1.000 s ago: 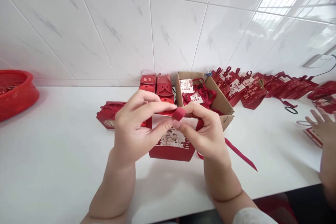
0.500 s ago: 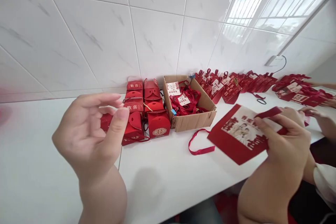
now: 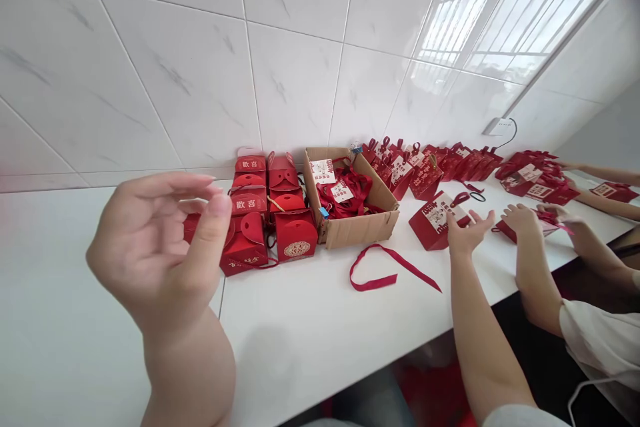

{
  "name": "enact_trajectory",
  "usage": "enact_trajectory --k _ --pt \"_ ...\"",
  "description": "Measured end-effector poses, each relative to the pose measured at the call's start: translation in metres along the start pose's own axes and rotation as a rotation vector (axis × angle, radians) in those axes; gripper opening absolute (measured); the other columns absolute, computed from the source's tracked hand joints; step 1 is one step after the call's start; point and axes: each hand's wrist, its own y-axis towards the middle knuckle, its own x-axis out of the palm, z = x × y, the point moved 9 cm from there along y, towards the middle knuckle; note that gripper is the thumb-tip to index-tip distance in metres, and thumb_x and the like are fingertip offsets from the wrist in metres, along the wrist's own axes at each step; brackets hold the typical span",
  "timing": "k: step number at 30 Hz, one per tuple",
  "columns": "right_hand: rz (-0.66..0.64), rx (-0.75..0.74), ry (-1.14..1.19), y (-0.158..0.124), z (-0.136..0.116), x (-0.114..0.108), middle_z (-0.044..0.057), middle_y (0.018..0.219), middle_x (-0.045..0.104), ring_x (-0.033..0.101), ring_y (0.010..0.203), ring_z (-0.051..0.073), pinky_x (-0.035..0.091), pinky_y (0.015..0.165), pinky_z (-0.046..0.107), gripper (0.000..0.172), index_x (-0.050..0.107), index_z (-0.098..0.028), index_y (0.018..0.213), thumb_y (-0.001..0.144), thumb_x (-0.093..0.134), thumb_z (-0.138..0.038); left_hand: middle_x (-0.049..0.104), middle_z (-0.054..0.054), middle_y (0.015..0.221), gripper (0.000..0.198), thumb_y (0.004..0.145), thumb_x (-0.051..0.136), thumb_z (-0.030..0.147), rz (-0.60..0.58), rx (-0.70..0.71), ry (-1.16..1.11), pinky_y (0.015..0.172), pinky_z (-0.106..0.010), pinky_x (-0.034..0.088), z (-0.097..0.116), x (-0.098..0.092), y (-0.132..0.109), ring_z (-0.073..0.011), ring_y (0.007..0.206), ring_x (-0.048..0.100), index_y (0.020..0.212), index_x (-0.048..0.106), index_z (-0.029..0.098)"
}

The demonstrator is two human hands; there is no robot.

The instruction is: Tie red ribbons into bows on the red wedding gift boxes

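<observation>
My left hand [image 3: 165,247] is raised in front of the red boxes at the left, fingers loosely curled and apart from the thumb. Nothing shows in it. Farther right, my right hand [image 3: 467,230] is open with its fingers spread, at the near right side of a red gift box [image 3: 430,235]. That box stands on the table, with a printed white card on its front and a ribbon loop on top. My thumb seems close to the card; whether it touches is unclear. A loose red ribbon [image 3: 375,282] lies curved on the table before the carton.
An open cardboard carton [image 3: 357,230] holds red ribbons and cards. Several red boxes [image 3: 295,237] stand left of it. A row of finished-looking boxes [image 3: 425,170] lines the tiled wall. Black-handled scissors [image 3: 477,196] lie nearby. Another person's hands [image 3: 523,221] work at the right.
My right hand has carried the red gift box away from me, set it on the table and spread its fingers. The left hand stays raised, shifted slightly left in view.
</observation>
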Motion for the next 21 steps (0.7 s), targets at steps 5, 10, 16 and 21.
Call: enact_trajectory --k 5,10,16,21 --pt "-0.045 0.066 0.087 -0.029 0.03 0.007 0.019 0.127 0.051 0.055 0.113 0.031 0.047 0.096 0.043 0.092 0.03 -0.011 0.137 0.059 0.073 -0.036 0.063 -0.001 0.072 0.02 0.066 0.075 0.014 0.029 -0.011 0.013 0.058 -0.036 0.049 -0.003 -0.002 0.003 -0.0172 0.066 0.061 0.083 0.071 0.023" --pt "-0.138 0.057 0.092 -0.049 0.046 0.035 0.018 0.131 0.048 0.05 0.118 0.032 0.044 0.1 0.042 0.084 0.034 -0.013 0.134 0.062 0.071 -0.034 0.065 -0.001 0.075 0.025 0.065 0.074 0.01 -0.043 -0.059 0.01 0.059 -0.034 0.05 -0.009 0.009 0.001 -0.0162 0.067 0.062 0.086 0.071 0.022" --pt "-0.214 0.042 0.03 -0.015 0.052 0.077 0.018 0.135 0.046 0.048 0.122 0.032 0.04 0.105 0.043 0.088 0.029 -0.011 0.139 0.065 0.068 -0.037 0.065 -0.001 0.076 0.035 0.06 0.073 0.003 -0.14 -0.041 0.033 0.056 -0.027 0.048 -0.009 0.023 -0.002 -0.0149 0.069 0.063 0.092 0.07 0.019" --pt "-0.211 0.039 0.007 0.008 0.059 0.105 0.021 0.137 0.042 0.044 0.125 0.032 0.037 0.107 0.042 0.087 0.027 -0.007 0.14 0.068 0.065 -0.036 0.067 -0.003 0.078 0.04 0.054 0.074 0.003 -0.163 -0.117 0.069 0.059 -0.029 0.05 -0.019 0.027 -0.003 -0.0173 0.07 0.064 0.09 0.07 0.019"
